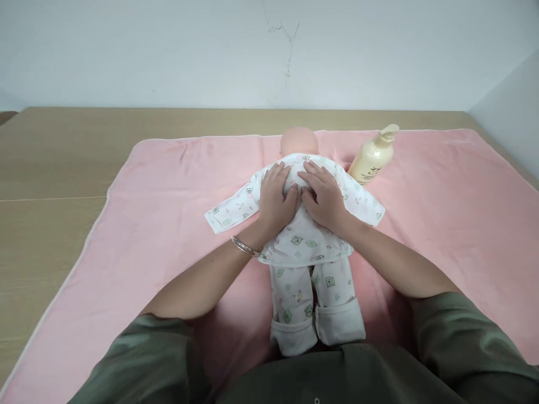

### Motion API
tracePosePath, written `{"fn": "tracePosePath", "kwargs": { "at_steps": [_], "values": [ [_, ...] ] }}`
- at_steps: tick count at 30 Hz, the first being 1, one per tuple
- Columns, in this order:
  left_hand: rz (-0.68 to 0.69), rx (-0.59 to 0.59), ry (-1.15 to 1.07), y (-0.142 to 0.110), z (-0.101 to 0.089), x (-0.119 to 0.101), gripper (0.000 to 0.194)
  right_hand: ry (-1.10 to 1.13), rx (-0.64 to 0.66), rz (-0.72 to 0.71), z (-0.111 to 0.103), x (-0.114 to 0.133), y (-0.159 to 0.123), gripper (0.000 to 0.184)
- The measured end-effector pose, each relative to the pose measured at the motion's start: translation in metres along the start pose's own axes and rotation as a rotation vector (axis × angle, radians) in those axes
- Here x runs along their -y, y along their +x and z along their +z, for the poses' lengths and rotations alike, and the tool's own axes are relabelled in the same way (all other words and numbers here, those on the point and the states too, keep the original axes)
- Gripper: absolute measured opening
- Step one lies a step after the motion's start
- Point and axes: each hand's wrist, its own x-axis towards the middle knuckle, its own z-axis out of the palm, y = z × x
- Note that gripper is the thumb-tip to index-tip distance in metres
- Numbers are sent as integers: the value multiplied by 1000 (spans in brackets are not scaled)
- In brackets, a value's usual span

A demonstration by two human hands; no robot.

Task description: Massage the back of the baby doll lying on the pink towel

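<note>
1. Cream pump bottle [373, 159], near mat's far edge, right of middle.
2. Pink mat [446, 235], pale trim, on wooden table [54, 163].
3. White wall [147, 56], cracked, beyond table's far edge.

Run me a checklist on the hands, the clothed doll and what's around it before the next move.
1. Left hand on the printed top: ok, laid palm down.
2. Right hand on the printed top: ok, palm down beside the left.
3. Bracelet off: not ok, worn on the left wrist.
4. Doll's head free of both hands: ok, beyond the fingers.
5. Bottle apart from the hands: ok, past the right hand near the doll's sleeve.
6. Bottle's pump locked: cannot tell from this view.
</note>
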Motion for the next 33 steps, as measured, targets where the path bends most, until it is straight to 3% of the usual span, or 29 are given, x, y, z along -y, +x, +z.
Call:
{"fn": "tracePosePath", "kwargs": {
  "at_steps": [18,22,24,26,30,33],
  "values": [
    [2,14,1,0,0,-4,46,-19,41,35,-1,0,1,40],
    [-7,35,9,2,-1,-3,46,-92,117,40,-4,9,7,39],
    [-17,56,5,4,-4,-4,45,-112,159,12,-15,15,12,39],
    [-29,57,-22,6,-10,-9,49,-116,122,-34,-33,19,18,41],
    [-30,55,-289,18,-21,-36,61,-173,-125,-6,-86,13,30,46],
    [-89,247,-584,36,-16,-65,53,-227,-225,102,-116,-7,36,47]
  ]
}}
